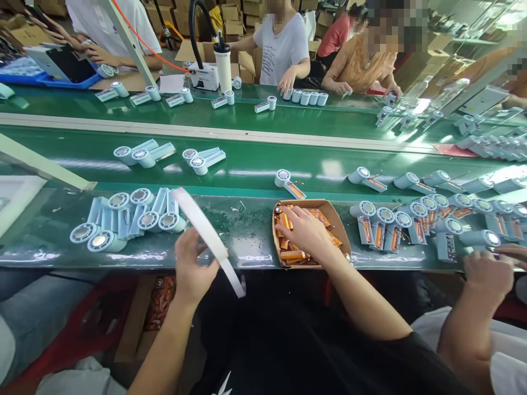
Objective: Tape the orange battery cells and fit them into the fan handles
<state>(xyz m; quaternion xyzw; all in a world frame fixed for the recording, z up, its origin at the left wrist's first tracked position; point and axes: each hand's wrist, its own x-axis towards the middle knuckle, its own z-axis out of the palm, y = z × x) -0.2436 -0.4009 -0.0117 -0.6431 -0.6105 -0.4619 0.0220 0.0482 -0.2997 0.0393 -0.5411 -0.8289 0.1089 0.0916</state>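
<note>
My left hand (192, 269) is closed round a white roll of tape (201, 225), seen nearly edge-on and tilted, with a strip hanging below it. My right hand (307, 233) reaches into a small cardboard box (346, 233), fingers stretched over orange-wrapped battery packs (293, 255). Its fingertips touch a pack at the left side; the thumb is hidden. Beyond the box lies a pale-blue fan-like housing (282, 178) with an orange pack in its handle. Left of the tape, several pale-blue housings (105, 240) lie in a cluster with open handles.
On the right, many housings (385, 215) with orange packs stand in rows beside a co-worker's hand (488, 274). A green conveyor belt (247, 156) runs across, carrying more housings. Other people work opposite. A metal post (45, 162) slants at the left; a floor carton (132, 318) holds orange packs.
</note>
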